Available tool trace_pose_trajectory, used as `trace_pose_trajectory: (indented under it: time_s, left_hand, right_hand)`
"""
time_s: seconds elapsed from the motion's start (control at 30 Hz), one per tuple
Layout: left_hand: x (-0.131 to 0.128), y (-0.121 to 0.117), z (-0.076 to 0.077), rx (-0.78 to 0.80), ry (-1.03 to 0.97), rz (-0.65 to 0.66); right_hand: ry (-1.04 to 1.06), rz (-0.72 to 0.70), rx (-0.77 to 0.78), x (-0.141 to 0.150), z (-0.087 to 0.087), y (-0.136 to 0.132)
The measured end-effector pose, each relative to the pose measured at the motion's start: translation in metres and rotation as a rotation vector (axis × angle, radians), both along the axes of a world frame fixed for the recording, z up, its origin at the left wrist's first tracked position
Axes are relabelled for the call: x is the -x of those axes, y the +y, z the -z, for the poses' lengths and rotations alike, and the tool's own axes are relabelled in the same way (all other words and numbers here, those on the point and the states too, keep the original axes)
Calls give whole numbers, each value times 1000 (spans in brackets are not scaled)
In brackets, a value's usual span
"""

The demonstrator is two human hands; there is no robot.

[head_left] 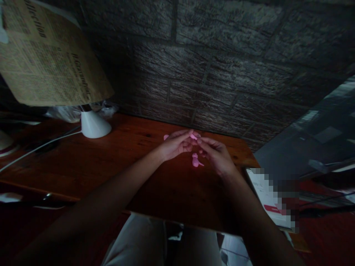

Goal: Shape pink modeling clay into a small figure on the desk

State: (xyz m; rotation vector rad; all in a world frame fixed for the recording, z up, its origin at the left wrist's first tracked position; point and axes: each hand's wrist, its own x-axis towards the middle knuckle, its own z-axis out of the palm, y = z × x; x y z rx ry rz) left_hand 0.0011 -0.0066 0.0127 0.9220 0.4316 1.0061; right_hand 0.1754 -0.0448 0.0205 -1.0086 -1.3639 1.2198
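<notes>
My left hand (177, 143) and my right hand (215, 153) meet above the far part of a reddish wooden table (91, 166). Their fingertips pinch a small pink piece (193, 136) between them. Just below the hands more small pink pieces (196, 160) lie on the table. Another bit of pink (165, 137) shows behind my left hand. The light is dim and what the pink pieces are cannot be made out.
A white lamp base (94, 125) with a newsprint shade (47, 55) stands at the back left, its cable (36, 147) running left. A dark brick wall (222, 66) rises behind the table. Printed paper (263, 192) lies at the right edge. My legs show below.
</notes>
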Motion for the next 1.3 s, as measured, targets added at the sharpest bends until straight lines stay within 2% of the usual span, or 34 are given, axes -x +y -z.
trace_pose_trajectory:
  time_s: [0.13,0.37,0.6,0.8,1.07,1.3]
  left_hand:
    - [-2,1,2,-43,38,-49]
    - [-4,-2,3,-253,224,-198]
    - [-4,-3,2,-289,266,-302]
    - [-4,-3,1,-337,275,-327]
    - [-6,0,8,-392,262,-355]
    - [-4,-2,5,-399,308,-425]
  right_hand:
    - [28,43,15,0,0,1]
    - [24,175,-51,-1,0,3]
    - [-49,155,-63,0,1,2]
    - [-100,148,-85,-2,1,3]
    - [-4,169,-44,2,-2,1]
    - [-32,131,-10,0,2,3]
